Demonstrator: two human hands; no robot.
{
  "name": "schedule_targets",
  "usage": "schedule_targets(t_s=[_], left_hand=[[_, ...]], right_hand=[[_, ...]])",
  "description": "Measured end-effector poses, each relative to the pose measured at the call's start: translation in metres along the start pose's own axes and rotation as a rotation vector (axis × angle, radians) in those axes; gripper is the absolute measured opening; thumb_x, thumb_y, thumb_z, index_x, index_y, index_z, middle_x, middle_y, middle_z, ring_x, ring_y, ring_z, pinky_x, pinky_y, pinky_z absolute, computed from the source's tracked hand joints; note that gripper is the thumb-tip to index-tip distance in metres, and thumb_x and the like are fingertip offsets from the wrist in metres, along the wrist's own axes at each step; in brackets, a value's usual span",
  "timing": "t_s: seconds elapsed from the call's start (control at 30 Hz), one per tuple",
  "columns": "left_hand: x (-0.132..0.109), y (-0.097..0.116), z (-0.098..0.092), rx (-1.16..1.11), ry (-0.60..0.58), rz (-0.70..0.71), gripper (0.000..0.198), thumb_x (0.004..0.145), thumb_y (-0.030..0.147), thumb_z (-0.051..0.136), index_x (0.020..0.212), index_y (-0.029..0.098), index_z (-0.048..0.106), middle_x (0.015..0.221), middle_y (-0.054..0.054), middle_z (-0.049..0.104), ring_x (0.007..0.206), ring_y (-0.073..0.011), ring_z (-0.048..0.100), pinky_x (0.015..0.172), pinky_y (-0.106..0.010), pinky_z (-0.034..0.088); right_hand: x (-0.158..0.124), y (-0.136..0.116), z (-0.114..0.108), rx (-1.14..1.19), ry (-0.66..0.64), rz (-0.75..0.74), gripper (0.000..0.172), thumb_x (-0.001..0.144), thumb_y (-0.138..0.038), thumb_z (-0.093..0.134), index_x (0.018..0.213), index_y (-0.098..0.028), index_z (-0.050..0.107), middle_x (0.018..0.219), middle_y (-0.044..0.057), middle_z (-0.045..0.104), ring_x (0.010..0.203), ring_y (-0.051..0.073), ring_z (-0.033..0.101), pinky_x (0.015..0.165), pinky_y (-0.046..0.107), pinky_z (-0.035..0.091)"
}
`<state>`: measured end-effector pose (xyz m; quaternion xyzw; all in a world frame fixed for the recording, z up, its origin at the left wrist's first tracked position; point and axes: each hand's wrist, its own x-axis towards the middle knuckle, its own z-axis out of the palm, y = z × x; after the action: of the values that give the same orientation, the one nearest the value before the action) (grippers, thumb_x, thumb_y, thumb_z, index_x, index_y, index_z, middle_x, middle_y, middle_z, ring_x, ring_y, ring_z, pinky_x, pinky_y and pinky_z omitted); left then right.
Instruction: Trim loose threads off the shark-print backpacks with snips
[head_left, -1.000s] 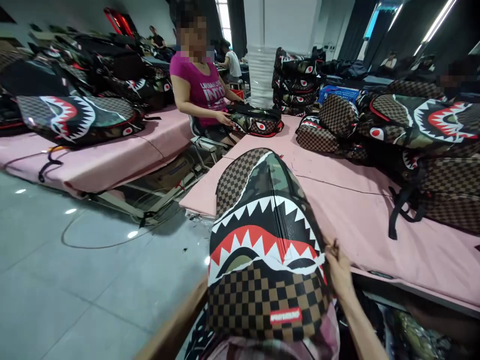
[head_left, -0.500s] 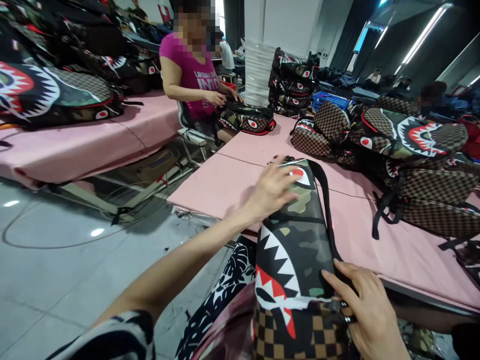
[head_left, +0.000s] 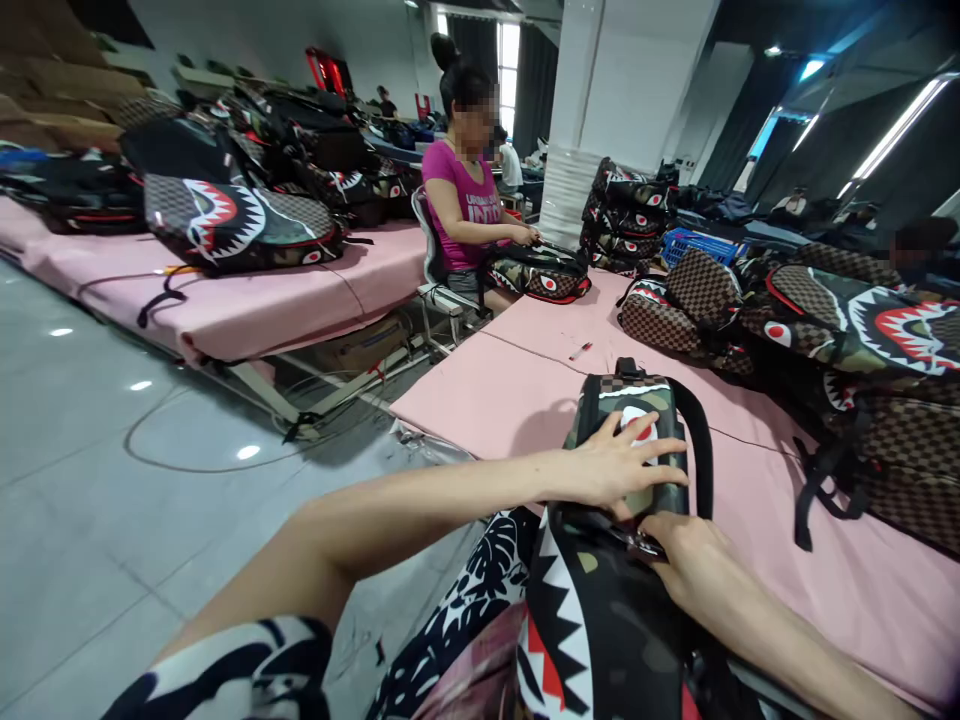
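A camouflage and checkered backpack with a shark-mouth print [head_left: 600, 610] lies on its side across my lap and the front edge of the pink table [head_left: 750, 470]. My left hand [head_left: 622, 465] rests flat on the backpack's side near the printed eye, fingers spread. My right hand [head_left: 686, 560] is curled at the backpack's zipper opening, fingers pinched on a small metal piece that I cannot make out clearly.
A pile of like backpacks [head_left: 817, 330] covers the table's right side. A person in a magenta shirt [head_left: 465, 210] sits at the far end handling another backpack [head_left: 540, 275]. A second pink table [head_left: 247, 300] with backpacks stands to the left, grey floor between.
The backpack went from upright with its front facing me to lying on its side. My left hand came onto its side and my right hand moved to the zipper.
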<state>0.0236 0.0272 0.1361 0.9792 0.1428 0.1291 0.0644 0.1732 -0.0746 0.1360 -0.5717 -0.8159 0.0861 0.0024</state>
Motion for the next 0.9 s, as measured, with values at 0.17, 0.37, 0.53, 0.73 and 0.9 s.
schedule_targets(t_s=[0.17,0.37,0.53,0.73,0.9], left_hand=[[0.012,0.014,0.015,-0.030,0.035,0.036,0.078,0.064,0.021,0.074,0.133,0.026,0.037,0.150,-0.005,0.017,0.136,-0.0403,0.000,0.099,-0.071,0.013],[0.015,0.023,0.037,-0.069,0.081,-0.095,0.082,0.063,0.015,0.074,0.133,0.030,0.034,0.149,-0.006,0.022,0.136,-0.0396,0.006,0.099,-0.072,0.012],[0.016,0.015,0.050,-0.027,0.138,-0.123,0.085,0.063,0.009,0.072,0.135,0.030,0.031,0.149,-0.006,0.021,0.137,-0.0358,0.007,0.105,-0.062,0.019],[-0.015,0.019,0.025,-0.341,0.265,-0.134,0.042,0.082,0.031,0.058,0.120,0.018,0.047,0.124,-0.013,0.051,0.116,-0.0209,0.048,0.093,-0.038,0.043],[-0.050,0.045,0.022,-0.265,0.131,-0.051,0.029,0.074,0.044,0.064,0.086,0.018,0.059,0.086,-0.004,0.064,0.101,-0.0200,0.054,0.101,-0.042,0.032]], right_hand=[[-0.007,0.005,0.000,0.048,-0.101,0.086,0.005,0.068,-0.022,0.065,0.071,-0.019,0.063,0.068,0.008,0.065,0.065,0.024,0.061,0.052,0.027,0.034],[-0.019,-0.002,-0.002,0.527,-0.135,0.079,0.014,0.079,-0.019,0.046,0.066,-0.018,0.050,0.064,-0.002,0.056,0.062,0.013,0.052,0.055,0.022,0.033],[-0.019,0.002,0.004,0.706,-0.093,-0.044,0.016,0.081,-0.022,0.047,0.065,-0.017,0.047,0.064,-0.003,0.053,0.062,0.011,0.048,0.058,0.022,0.036],[-0.037,0.016,0.002,0.700,-0.022,-0.071,0.018,0.081,-0.035,0.056,0.075,-0.018,0.056,0.070,-0.001,0.056,0.061,0.011,0.051,0.057,0.023,0.039],[-0.054,0.021,-0.004,0.583,-0.044,-0.047,0.013,0.078,-0.031,0.061,0.079,-0.020,0.054,0.071,-0.003,0.056,0.061,0.011,0.051,0.056,0.022,0.038]])
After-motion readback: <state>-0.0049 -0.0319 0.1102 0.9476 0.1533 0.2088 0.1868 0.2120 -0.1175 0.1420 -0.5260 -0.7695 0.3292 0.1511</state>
